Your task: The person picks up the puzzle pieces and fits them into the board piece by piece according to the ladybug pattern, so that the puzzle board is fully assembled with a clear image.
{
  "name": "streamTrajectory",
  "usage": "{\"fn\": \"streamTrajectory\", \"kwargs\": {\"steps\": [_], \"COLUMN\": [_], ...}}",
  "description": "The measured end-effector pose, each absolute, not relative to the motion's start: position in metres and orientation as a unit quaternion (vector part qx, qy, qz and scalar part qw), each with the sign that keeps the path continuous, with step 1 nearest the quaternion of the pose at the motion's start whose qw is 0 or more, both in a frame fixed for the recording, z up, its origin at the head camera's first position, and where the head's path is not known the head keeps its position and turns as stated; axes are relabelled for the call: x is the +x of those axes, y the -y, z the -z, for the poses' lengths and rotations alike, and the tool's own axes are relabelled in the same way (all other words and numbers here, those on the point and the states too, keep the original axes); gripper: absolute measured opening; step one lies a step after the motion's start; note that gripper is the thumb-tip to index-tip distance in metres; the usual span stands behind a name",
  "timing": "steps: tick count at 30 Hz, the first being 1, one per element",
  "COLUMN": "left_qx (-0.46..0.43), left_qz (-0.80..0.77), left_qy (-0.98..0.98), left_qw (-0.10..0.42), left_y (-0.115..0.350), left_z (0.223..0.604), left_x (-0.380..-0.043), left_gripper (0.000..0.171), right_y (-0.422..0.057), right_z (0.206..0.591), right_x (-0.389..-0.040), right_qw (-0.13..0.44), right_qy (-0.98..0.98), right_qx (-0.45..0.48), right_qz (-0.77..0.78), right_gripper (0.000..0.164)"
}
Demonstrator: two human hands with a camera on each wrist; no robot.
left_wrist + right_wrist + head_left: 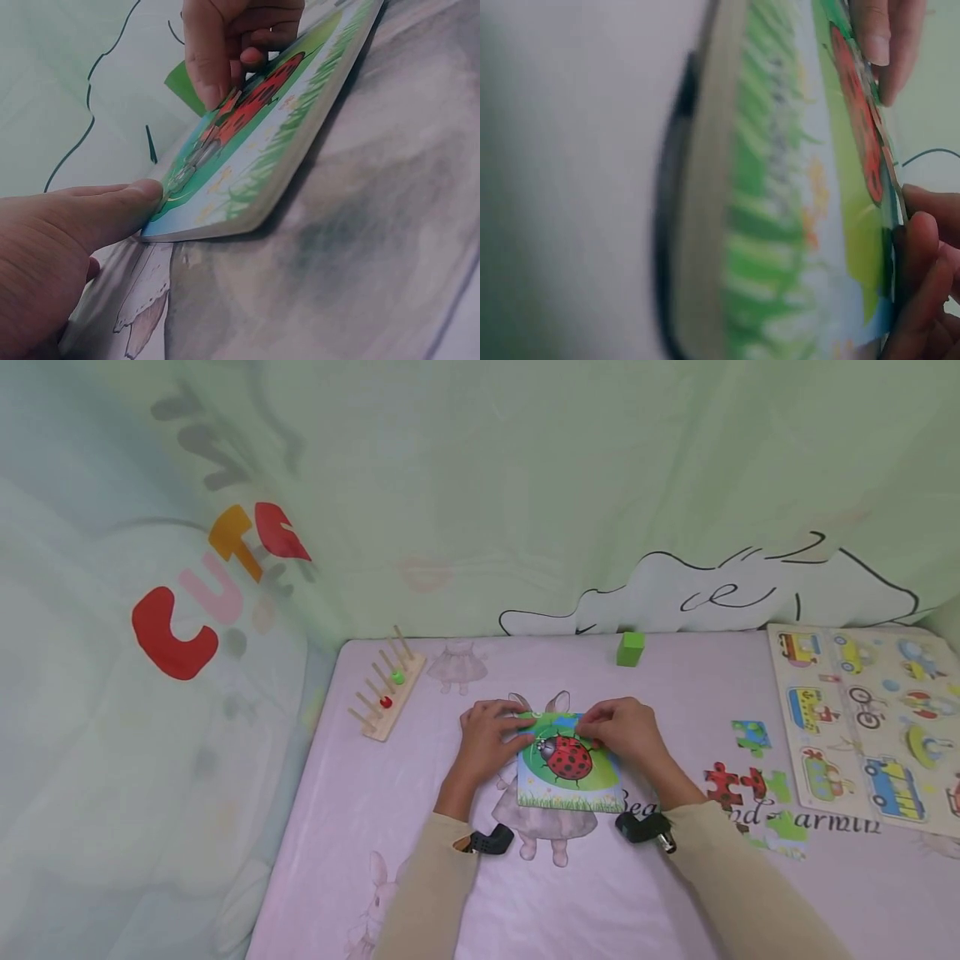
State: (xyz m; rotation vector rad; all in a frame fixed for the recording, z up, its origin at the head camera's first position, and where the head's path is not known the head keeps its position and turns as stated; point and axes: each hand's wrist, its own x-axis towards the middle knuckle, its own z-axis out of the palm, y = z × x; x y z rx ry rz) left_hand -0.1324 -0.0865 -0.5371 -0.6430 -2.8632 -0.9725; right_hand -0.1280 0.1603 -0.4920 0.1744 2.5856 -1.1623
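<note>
A ladybug puzzle board (555, 797) lies on the pink cloth, its grassy side toward me. My left hand (491, 735) rests at its upper left corner, with fingers and thumb reaching over the edge onto the picture. Straight fingertips (874, 49) of that hand touch the board's face in the right wrist view. At the far edge of the board my right hand (618, 727) pinches a thin puzzle piece (226, 109) between thumb and curled fingers. The piece stands tilted close over the ladybug picture, its pale edge showing in the right wrist view; the fingers hide much of it.
Several loose puzzle pieces (723, 785) lie right of my right forearm, beside a wooden vehicle board (840, 677). A green block (631, 649) stands near the back wall. A wooden peg rack (390, 714) with a red and a green bead is at the left.
</note>
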Motion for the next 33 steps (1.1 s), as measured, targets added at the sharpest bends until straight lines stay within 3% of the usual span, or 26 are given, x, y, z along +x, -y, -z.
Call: {"fn": "streamTrajectory", "kwargs": {"steps": [18, 33], "left_qx": [-0.202, -0.211], "left_qz": [0.298, 0.288], "left_qy": [0.932, 0.934], "left_qw": [0.022, 0.01], "left_y": [0.086, 0.08], "left_z": [0.539, 0.533], "left_x": [-0.134, -0.132], "left_gripper": [0.03, 0.033], "right_y": [-0.16, -0.177], "right_z": [0.49, 0.502], "right_x": [-0.128, -0.134], "right_qw": [0.129, 0.122], "right_qy": [-0.916, -0.92], "right_qx": [0.069, -0.068], "right_qz": [0.373, 0.366], "right_gripper": [0.026, 0.032]}}
